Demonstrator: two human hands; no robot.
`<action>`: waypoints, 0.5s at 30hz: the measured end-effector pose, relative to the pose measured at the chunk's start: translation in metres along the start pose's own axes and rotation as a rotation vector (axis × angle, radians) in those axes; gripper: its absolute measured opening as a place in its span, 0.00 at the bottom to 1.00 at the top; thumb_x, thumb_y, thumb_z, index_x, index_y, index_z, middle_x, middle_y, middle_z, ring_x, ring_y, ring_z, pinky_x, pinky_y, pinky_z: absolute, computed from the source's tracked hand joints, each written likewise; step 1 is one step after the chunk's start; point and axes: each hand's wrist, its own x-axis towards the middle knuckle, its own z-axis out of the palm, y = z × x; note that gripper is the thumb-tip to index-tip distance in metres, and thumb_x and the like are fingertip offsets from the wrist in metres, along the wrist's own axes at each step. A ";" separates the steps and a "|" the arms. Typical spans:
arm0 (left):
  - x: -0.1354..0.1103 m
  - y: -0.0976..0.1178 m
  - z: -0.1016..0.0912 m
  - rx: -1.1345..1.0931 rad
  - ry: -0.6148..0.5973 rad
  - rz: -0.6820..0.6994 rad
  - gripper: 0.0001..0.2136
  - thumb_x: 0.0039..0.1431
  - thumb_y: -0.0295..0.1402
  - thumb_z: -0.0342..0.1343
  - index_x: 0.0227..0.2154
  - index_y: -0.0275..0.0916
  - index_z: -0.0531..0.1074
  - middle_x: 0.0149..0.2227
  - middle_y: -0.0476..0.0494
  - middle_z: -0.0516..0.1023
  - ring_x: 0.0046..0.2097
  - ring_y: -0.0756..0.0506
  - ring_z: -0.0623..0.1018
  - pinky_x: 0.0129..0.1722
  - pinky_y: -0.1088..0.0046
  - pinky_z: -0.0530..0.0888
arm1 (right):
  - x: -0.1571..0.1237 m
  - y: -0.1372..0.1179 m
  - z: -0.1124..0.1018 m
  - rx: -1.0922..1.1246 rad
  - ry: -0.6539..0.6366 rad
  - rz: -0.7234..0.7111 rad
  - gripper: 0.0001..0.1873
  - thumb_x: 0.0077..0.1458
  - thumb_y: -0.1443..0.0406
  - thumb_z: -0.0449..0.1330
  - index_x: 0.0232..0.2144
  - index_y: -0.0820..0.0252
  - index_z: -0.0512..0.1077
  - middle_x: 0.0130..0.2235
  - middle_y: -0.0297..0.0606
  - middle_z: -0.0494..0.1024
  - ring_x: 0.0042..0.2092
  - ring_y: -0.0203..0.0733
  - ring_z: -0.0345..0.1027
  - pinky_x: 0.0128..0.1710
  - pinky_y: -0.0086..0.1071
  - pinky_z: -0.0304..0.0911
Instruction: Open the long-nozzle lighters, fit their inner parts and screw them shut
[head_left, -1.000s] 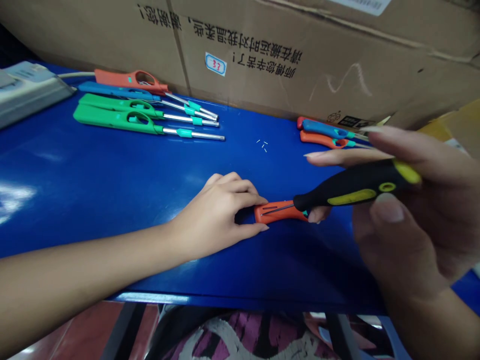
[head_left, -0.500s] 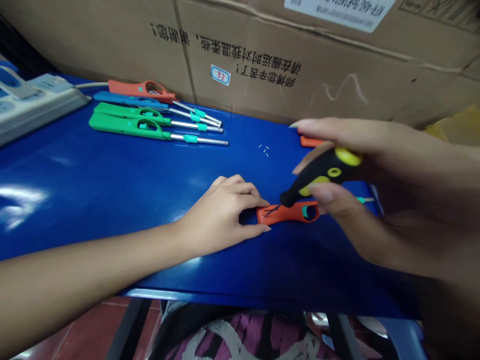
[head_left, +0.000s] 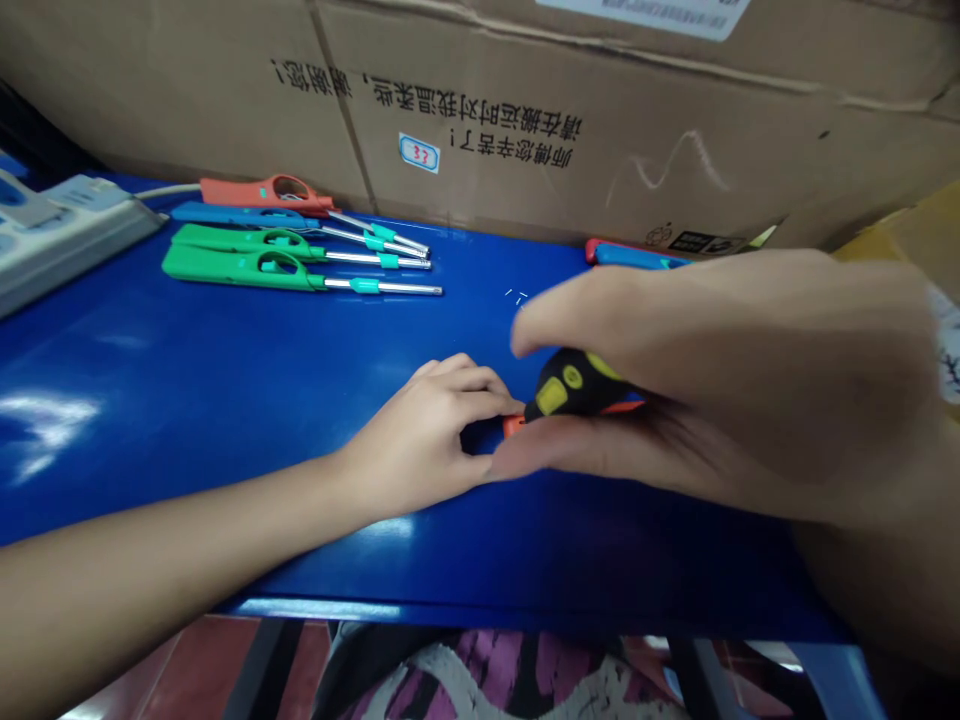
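Observation:
My left hand (head_left: 427, 435) rests on the blue table (head_left: 225, 370), its thumb and fingertips closed on the butt end of an orange gas lighter (head_left: 513, 426) lying flat. A black and yellow screwdriver (head_left: 574, 380) sits in my right hand (head_left: 750, 390), tilted over that lighter. The right thumb is close beside the left thumb. The right hand and the screwdriver cover most of the lighter, and the screwdriver's tip is hidden. A few tiny white metallic slivers (head_left: 517, 297) lie beyond the hands.
At the back left, an orange lighter (head_left: 247, 192), a blue lighter (head_left: 225, 213) and two green lighters (head_left: 225, 268) lie in a row. A white power strip (head_left: 82, 230) is left of them. Behind stands a cardboard box (head_left: 480, 195). Red and blue lighter bodies (head_left: 630, 256) show at the back right.
My right hand has moved left and lower over the lighter, tilting the screwdriver so its shaft no longer shows. My left hand keeps its hold. The camera view has shifted slightly.

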 end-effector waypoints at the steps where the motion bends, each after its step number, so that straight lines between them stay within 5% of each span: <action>1: 0.001 0.000 0.000 0.013 -0.017 0.020 0.09 0.57 0.41 0.64 0.39 0.46 0.81 0.40 0.48 0.81 0.43 0.42 0.78 0.47 0.60 0.75 | 0.001 0.000 0.001 0.008 0.023 0.004 0.22 0.69 0.47 0.46 0.48 0.49 0.74 0.39 0.29 0.83 0.35 0.37 0.76 0.28 0.29 0.63; 5: 0.002 0.001 0.000 0.067 -0.054 0.084 0.11 0.59 0.40 0.63 0.42 0.42 0.79 0.43 0.45 0.81 0.46 0.39 0.78 0.49 0.57 0.74 | 0.002 0.002 0.003 0.079 0.036 -0.021 0.22 0.71 0.59 0.46 0.64 0.53 0.63 0.53 0.32 0.80 0.45 0.39 0.78 0.36 0.30 0.69; 11: 0.003 0.005 0.001 0.184 -0.009 0.076 0.08 0.58 0.39 0.64 0.38 0.43 0.80 0.38 0.46 0.80 0.43 0.39 0.78 0.44 0.58 0.75 | 0.006 0.008 0.006 -0.040 0.109 0.019 0.26 0.68 0.45 0.46 0.56 0.46 0.72 0.45 0.26 0.84 0.44 0.38 0.80 0.38 0.27 0.71; 15: 0.003 0.002 0.002 0.079 -0.025 0.105 0.11 0.58 0.38 0.64 0.42 0.40 0.80 0.44 0.42 0.81 0.48 0.37 0.78 0.49 0.54 0.75 | 0.006 0.011 0.004 0.096 0.076 -0.065 0.24 0.70 0.59 0.43 0.64 0.53 0.64 0.61 0.25 0.75 0.58 0.39 0.73 0.51 0.29 0.68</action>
